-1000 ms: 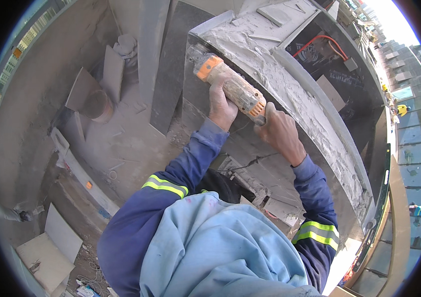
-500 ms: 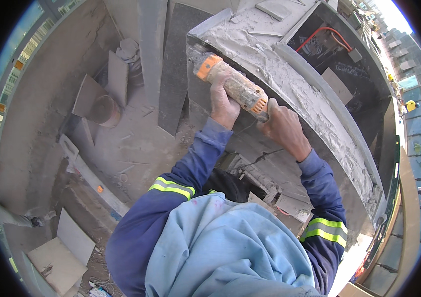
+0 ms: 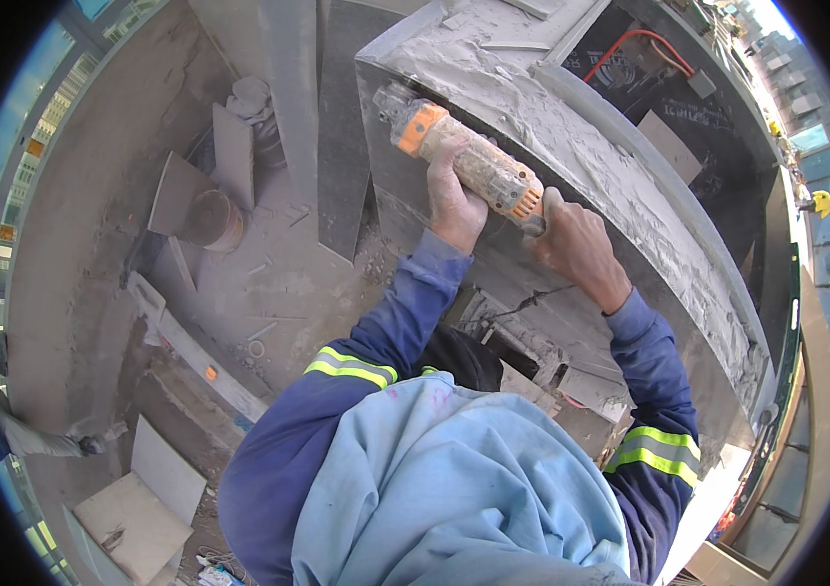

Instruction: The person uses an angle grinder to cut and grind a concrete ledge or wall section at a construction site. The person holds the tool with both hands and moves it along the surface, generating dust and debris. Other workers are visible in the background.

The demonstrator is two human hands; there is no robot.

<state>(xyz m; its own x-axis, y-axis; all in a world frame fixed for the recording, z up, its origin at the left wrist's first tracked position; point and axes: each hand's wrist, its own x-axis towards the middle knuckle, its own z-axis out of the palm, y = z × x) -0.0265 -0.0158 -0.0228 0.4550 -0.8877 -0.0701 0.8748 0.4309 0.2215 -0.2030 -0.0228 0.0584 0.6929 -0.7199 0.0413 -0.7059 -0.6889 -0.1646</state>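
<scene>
Both hands grip a dusty orange angle grinder (image 3: 468, 166) in the upper centre of the frame. The left hand (image 3: 454, 200) is closed around its body, and the right hand (image 3: 576, 244) is closed on its rear end. The head of the tool lies against the edge of a grey slab (image 3: 630, 215) covered with rough mortar. I think the disc could jam in the cut and kick back, because the slab edge is narrow and dust hides the cutting line.

The scene is lit by bright daylight from the right, where glare is seen. Straight edges are bent near the dark, round rim.
</scene>
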